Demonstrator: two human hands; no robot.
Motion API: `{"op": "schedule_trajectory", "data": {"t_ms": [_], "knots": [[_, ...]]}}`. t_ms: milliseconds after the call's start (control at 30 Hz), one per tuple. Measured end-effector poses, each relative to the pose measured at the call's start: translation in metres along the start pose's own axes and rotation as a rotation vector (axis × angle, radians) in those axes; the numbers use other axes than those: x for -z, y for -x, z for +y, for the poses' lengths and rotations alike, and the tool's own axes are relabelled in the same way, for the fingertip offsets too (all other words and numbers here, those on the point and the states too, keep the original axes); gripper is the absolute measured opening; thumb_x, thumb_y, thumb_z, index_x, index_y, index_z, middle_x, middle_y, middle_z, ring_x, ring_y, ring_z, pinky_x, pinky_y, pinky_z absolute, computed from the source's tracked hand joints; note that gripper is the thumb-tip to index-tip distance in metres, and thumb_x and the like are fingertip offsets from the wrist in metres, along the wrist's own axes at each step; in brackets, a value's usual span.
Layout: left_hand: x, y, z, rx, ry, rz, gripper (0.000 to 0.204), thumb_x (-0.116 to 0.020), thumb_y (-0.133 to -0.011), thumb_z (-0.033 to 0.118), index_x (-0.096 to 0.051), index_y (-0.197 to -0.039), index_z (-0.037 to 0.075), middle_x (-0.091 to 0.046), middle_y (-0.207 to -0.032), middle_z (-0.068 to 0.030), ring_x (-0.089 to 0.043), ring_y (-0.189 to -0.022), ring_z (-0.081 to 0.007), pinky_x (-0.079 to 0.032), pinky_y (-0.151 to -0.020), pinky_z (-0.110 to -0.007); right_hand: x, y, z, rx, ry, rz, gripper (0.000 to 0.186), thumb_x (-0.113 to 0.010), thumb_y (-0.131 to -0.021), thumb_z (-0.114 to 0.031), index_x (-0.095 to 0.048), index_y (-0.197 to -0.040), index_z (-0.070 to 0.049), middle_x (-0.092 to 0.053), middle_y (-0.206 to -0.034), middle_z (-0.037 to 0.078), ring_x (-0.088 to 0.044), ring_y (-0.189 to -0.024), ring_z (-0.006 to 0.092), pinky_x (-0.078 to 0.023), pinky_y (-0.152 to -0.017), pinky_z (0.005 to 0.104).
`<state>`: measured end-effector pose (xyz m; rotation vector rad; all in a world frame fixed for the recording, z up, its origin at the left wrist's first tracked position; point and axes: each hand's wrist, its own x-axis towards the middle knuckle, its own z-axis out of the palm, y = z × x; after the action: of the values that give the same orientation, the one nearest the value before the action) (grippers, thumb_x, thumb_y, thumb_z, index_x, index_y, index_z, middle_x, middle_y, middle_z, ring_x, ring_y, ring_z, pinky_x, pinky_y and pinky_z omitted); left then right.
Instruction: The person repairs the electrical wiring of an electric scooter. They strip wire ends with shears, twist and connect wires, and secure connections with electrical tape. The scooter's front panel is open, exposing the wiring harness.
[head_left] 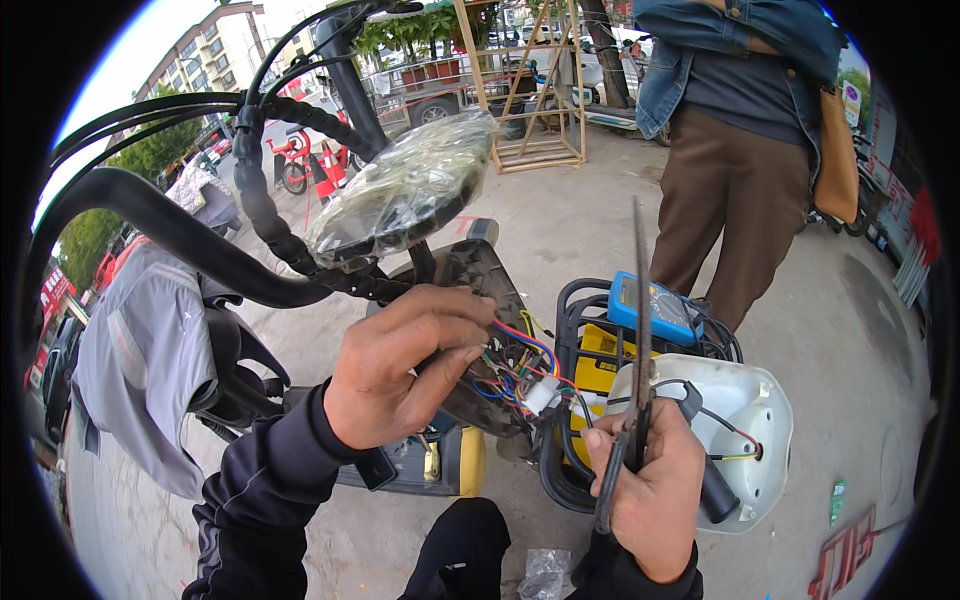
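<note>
The right hand [660, 485] closes around scissors [643, 330], their blades pointing up; whether the blades are parted cannot be told. The left hand [405, 365] is narrow, fingers bent and thumb drawn in, its tips at the wires [520, 366]; I cannot tell whether they grip a strand. Those wires, in many colours, spill in a tangle over a dark panel, with a white connector [541, 395] among them. Right of them, behind the right hand, lies a white shell [768, 410]. Past it, a blue multimeter [674, 316] rests on a black rack [567, 345]. A film-wrapped disc [410, 185] sits by the handlebar [200, 246]. Farther off stand a person [735, 170] with folded arms and a wooden frame [540, 160].
</note>
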<state>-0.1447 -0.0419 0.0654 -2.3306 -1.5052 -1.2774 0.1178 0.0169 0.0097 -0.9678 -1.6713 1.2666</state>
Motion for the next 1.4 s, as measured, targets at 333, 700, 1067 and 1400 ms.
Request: {"op": "schedule_trajectory", "data": {"t_ms": [333, 700, 1067, 1400], "knots": [[-0.002, 0.017, -0.006, -0.153, -0.097, 0.055, 0.022, -0.076, -0.082, -0.012, -0.074, -0.101, -0.001, -0.071, -0.114, -0.0182, -0.072, -0.116, -0.0401, -0.058, -0.105, -0.051, 0.0, 0.003, 0.0, -0.002, -0.156, 0.019, 0.024, -0.077, -0.098, -0.004, -0.054, -0.104, 0.001, -0.069, -0.084, 0.009, -0.055, -0.055, 0.0078, -0.043, -0.049, 0.0234], [-0.004, 0.03, -0.006, -0.226, -0.257, 0.125, 0.038, -0.081, -0.069, -0.007, -0.079, -0.104, 0.005, -0.066, -0.101, -0.0098, -0.066, -0.095, -0.0323, -0.059, -0.094, -0.051, 0.001, 0.008, -0.01, -0.11, -0.237, 0.04, 0.024, -0.08, -0.095, 0.001, -0.058, -0.104, 0.004, -0.07, -0.089, 0.006, -0.061, -0.077, 0.0058, -0.049, -0.069, 0.0226], [-0.012, 0.046, -0.005, -0.317, -0.489, 0.179, 0.045, -0.087, -0.062, 0.003, -0.079, -0.106, 0.01, -0.058, -0.087, -0.0012, -0.06, -0.082, -0.0227, -0.056, -0.089, -0.046, -0.006, 0.009, -0.003, 0.022, -0.316, 0.086, 0.022, -0.08, -0.097, -0.004, -0.063, -0.11, -0.001, -0.07, -0.083, 0.004, -0.055, -0.057, 0.0045, -0.04, -0.052, 0.0207], [-0.016, 0.05, -0.008, -0.323, -0.478, 0.208, 0.048, -0.089, -0.059, -0.001, -0.08, -0.105, 0.009, -0.055, -0.083, -0.001, -0.058, -0.079, -0.0226, -0.055, -0.088, -0.047, -0.006, 0.012, -0.009, 0.022, -0.409, 0.118, 0.022, -0.08, -0.098, -0.003, -0.062, -0.111, -0.001, -0.073, -0.085, 0.008, -0.055, -0.056, 0.0047, -0.039, -0.05, 0.0198]]}}
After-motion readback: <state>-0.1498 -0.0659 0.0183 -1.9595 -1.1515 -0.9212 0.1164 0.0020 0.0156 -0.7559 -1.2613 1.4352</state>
